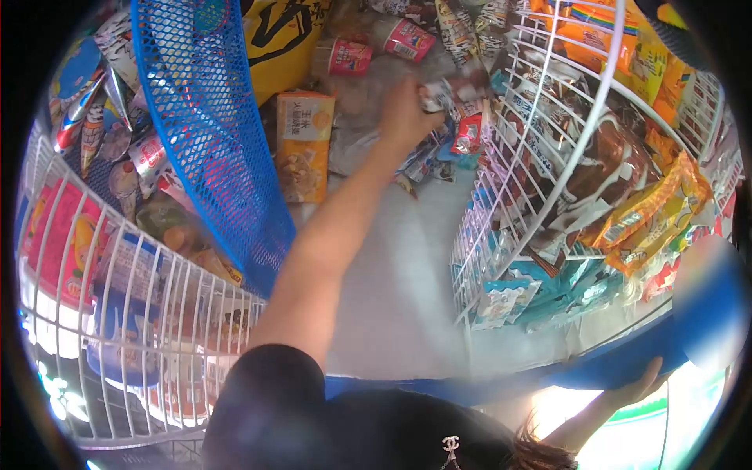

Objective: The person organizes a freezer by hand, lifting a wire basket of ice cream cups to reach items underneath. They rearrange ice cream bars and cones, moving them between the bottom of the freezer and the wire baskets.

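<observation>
My left hand [409, 116] reaches deep into the freezer. Its fingers close at a brown-and-white ice cream package [448, 95]; motion blurs the grip a little. Just right of it lies a small red packet [468, 133] among other wrapped ices. Two pink-labelled cups [409, 39] are above the hand, and an orange-and-white box [304, 149] stands to its left. At the lower right, my right hand [638, 385] has its fingers curled on the blue edge [619, 356] of the freezer lid.
A blue mesh divider [207, 141] borders the left side. White wire baskets [540, 157] hold brown, orange and teal packs on the right. Another white wire basket [141, 313] at lower left holds tubs. A yellow bag [278, 47] lies at the back. The freezer's frosted floor [384, 290] shows in the middle.
</observation>
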Demonstrator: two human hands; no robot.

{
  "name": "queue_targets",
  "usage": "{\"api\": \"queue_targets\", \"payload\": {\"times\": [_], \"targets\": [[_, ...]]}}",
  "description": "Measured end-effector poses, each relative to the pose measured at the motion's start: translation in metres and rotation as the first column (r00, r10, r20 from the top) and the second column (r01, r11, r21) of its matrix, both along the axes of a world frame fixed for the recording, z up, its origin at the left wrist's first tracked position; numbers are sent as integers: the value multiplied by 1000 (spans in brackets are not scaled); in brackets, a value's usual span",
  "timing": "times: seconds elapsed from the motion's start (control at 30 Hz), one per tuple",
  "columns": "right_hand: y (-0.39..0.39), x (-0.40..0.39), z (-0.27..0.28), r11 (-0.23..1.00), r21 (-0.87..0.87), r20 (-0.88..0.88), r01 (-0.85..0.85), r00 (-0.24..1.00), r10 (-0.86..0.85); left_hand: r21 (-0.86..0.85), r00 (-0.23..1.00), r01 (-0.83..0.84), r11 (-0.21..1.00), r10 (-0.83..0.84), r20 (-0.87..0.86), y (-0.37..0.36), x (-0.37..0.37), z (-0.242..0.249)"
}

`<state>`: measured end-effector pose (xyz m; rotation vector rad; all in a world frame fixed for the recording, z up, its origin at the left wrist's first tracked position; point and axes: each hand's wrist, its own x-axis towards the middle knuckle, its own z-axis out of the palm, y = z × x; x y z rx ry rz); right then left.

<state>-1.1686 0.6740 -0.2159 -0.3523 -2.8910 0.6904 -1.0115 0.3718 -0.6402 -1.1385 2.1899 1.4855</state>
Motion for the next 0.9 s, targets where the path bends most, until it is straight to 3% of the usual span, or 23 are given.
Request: {"api": "queue_targets", "payload": {"times": [0.03, 0.07, 0.13, 0.2, 0.27, 0.33, 0.4, 0.47, 0.57, 0.63, 0.67, 0.7, 0.8, 0.9], "targets": [[1, -1, 1, 1000, -6, 16, -14, 1000, 14, 82, 916, -387, 919, 393, -77, 7, -3, 23], [-2, -1, 0, 999, -49, 27, -23, 999, 24, 192, 681, -699, 689, 723, -116, 14, -6, 51], [-8, 0, -2, 992, -123, 30, -37, 999, 41, 338, 367, -837, 430, 900, -235, 12, -10, 101], [9, -4, 0, 981, -111, 58, -159, 984, 166, 340, 390, -797, 500, 855, -343, 18, -15, 156], [0, -9, -5, 907, -194, 30, -374, 922, 387, 460, 469, -646, 609, 792, -390, 38, -28, 222], [-8, -17, 1, 830, 23, 56, -557, 830, 555, 572, 425, -445, 689, 725, -542, 65, -38, 265], [-5, -20, 0, 807, 0, 22, -591, 807, 591, 592, 656, -347, 727, 640, -401, 93, -49, 298], [-3, -20, -1, 803, -49, -16, -594, 805, 594, 441, 844, -230, 867, 404, -353, 115, -53, 306], [0, -19, -2, 796, -54, -27, -603, 798, 603, 546, 896, -213, 810, 385, -221, 138, -49, 309], [0, -21, -2, 790, -24, -30, -613, 790, 612, 270, 939, 27, 962, 69, -338, 136, -36, 315], [0, -20, 0, 788, -9, -25, -615, 788, 615, 120, 930, 153, 981, -102, -353, 130, -32, 321], [0, -20, 0, 795, -14, -27, -606, 795, 605, 174, 929, 79, 982, -10, -370, 121, -35, 330], [-3, -16, 0, 815, -45, -29, -578, 816, 577, -290, 857, 166, 943, -284, -431, 101, -60, 316], [3, -17, -5, 820, -118, -40, -559, 828, 559, -502, 831, 178, 846, -403, -384, 121, -93, 249]]}}
